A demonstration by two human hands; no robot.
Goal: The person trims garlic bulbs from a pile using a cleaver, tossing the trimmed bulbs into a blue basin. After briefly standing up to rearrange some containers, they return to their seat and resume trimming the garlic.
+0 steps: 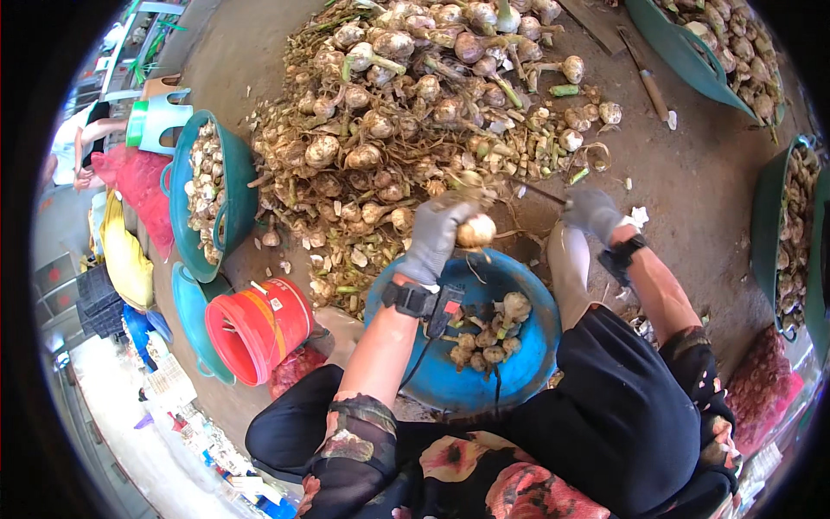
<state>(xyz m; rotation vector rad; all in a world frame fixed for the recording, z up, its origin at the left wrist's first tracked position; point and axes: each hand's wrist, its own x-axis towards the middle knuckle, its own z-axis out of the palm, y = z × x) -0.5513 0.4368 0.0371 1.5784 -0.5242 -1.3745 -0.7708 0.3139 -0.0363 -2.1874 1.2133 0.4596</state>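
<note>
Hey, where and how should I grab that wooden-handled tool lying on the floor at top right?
Probably best by the middle of its wooden handle, coming down from your own side with the right hand, once that sets down its knife. The tool lies on the floor with the handle nearest you and its thin metal end pointing away.

Over to the left, a red bucket (281, 316) stands just beside a teal basin (191, 303), with a small red net bag (296, 369) by it and a bulging yellow sack (125, 251) farther out. Past that, a pinkish-red sack (143, 190) lies near a light-blue stool (164, 118) and another person (79, 138) wearing white (only partly in sight), while a larger red net bag (759, 394) slumps at the lower right.
</note>
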